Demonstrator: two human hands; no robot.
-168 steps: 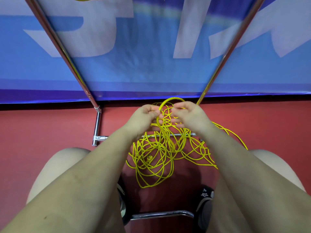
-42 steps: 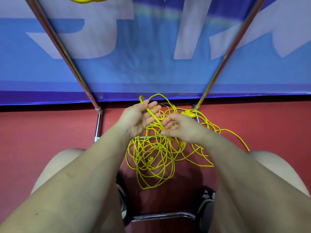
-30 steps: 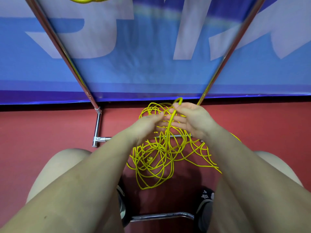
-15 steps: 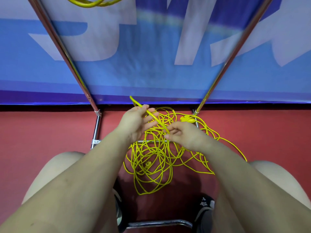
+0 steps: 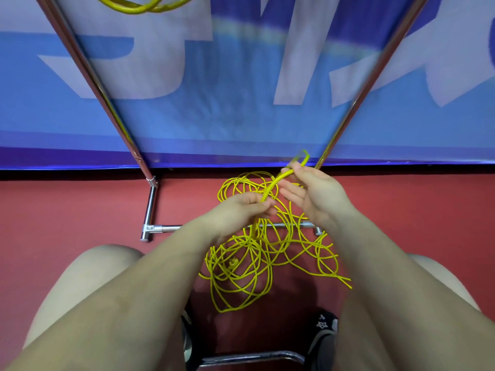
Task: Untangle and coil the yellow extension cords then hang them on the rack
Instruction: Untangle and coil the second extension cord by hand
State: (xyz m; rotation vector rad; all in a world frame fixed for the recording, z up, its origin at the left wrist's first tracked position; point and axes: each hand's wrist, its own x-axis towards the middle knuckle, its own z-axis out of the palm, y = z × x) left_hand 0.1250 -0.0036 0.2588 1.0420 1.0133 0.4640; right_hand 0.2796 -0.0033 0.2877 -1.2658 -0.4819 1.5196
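The left hand (image 5: 242, 210) and right hand (image 5: 312, 190) both pinch 1 bent bit of the yellow cord (image 5: 270, 188). A hard tug could tighten the tangle (image 5: 249, 266) under them.

The coiled cord (image 5: 144, 5) hanging overhead is cut off by the top edge. Below the left hand (image 5: 241, 210), the held strand vanishes behind the palm (where it rejoins the tangled yellow cord (image 5: 241, 266) is unclear). The loop (image 5: 301, 158) past the right hand (image 5: 313, 191) is motion-blurred.

Yellow cord (image 5: 251, 266) tangled on floor; coil (image 5: 144, 5) apparently hung on rack (image 5: 88, 68).
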